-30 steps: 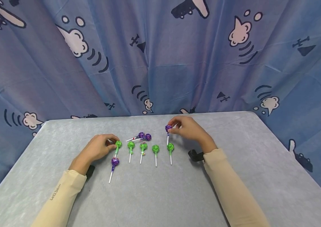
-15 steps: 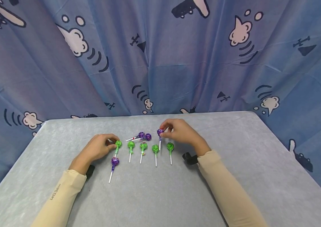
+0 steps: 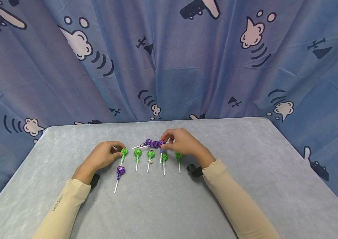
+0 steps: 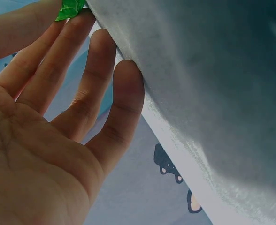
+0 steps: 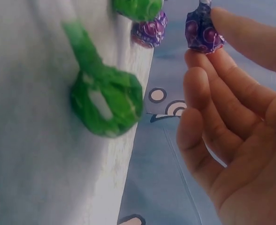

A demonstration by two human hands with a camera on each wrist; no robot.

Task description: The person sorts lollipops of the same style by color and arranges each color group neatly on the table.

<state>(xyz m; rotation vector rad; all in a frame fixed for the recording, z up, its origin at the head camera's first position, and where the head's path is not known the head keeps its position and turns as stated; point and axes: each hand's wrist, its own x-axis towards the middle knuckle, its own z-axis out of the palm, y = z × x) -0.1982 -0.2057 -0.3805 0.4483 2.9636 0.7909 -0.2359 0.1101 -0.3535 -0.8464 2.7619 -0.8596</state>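
Observation:
At the left end of a row of green lollipops, my left hand point(image 3: 104, 155) pinches the head of a green lollipop point(image 3: 124, 152); its wrapper also shows at the top of the left wrist view. Just below it lies a purple lollipop point(image 3: 121, 170), its stick toward me. My right hand point(image 3: 181, 140) holds a purple lollipop point(image 5: 203, 32) by its wrapped head between thumb and fingers, stick pointing down toward me. In the head view this candy overlaps the row's green lollipop point(image 3: 164, 157) and sits beside two crossed purple lollipops point(image 3: 148, 142).
More green lollipops stand in the row: one point(image 3: 137, 153), another point(image 3: 151, 154), and one at the right end point(image 3: 179, 156), partly behind my right hand. They lie on a grey cloth-covered table point(image 3: 163, 212). A blue patterned curtain point(image 3: 174, 83) hangs behind its far edge.
My right hand has moved left and slightly nearer with the purple lollipop, from above the right-end green one to beside the crossed purple pair. My left hand has stayed put.

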